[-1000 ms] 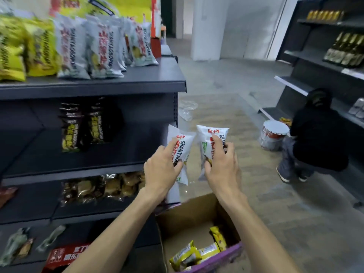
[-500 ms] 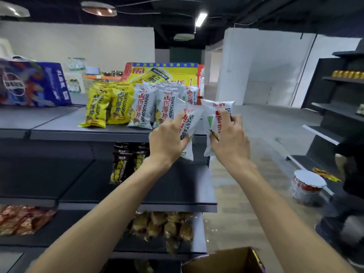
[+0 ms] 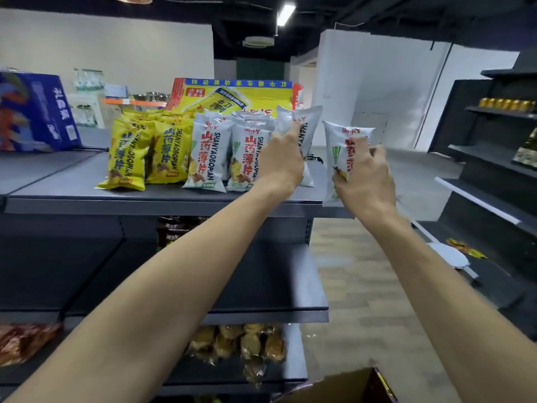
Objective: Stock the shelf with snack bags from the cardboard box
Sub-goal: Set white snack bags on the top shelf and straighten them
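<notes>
Shelf (image 3: 72,193) up top holds a white row (image 3: 209,158); left hand (image 3: 280,162) grips a white bag (image 3: 308,126) upright beside it, right hand (image 3: 363,181) clutches a second white bag (image 3: 338,146) at the shelf's end

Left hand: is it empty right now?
No, the left hand grips a white snack bag at the top shelf.
</notes>
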A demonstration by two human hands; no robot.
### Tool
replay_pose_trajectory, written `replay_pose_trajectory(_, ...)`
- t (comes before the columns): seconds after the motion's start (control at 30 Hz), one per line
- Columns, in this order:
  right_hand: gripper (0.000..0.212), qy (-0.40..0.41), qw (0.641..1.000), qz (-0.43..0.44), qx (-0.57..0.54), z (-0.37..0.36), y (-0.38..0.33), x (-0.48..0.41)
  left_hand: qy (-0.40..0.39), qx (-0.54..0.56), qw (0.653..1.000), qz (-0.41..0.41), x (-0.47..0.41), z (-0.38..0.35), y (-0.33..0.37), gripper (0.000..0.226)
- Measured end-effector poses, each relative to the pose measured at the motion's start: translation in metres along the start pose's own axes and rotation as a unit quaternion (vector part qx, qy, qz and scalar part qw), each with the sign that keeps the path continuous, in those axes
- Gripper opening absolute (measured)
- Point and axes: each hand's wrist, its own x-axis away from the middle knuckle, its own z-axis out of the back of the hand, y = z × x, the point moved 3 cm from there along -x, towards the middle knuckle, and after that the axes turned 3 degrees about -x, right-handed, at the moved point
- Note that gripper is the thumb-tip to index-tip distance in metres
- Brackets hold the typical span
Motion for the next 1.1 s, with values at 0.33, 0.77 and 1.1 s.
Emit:
replay_pose_trajectory(0.33, 0.060, -0.028, 0.999, 0.018, -0.001, -0.019, 0.064, -0.041, -0.040, -0.118, 0.988, 0.087, -0.047, -0.078, 0.011, 0.050)
replay_pose_trajectory(0.77, 0.060, -0.098, 0.994, 0.025, -0.046, -0.057, 0.137, -0.078, -0.096, -0.173, 0.966, 0.168, -0.079, -0.128, -0.001, 0.103)
replay_pose_trajectory(1.1, 0.058, -0.079, 0.993, 0.046, -0.069, -0.065, 0.116, -0.089, -0.014, -0.298, 0.954, 0.044, -0.076, -0.111, 0.004, 0.085)
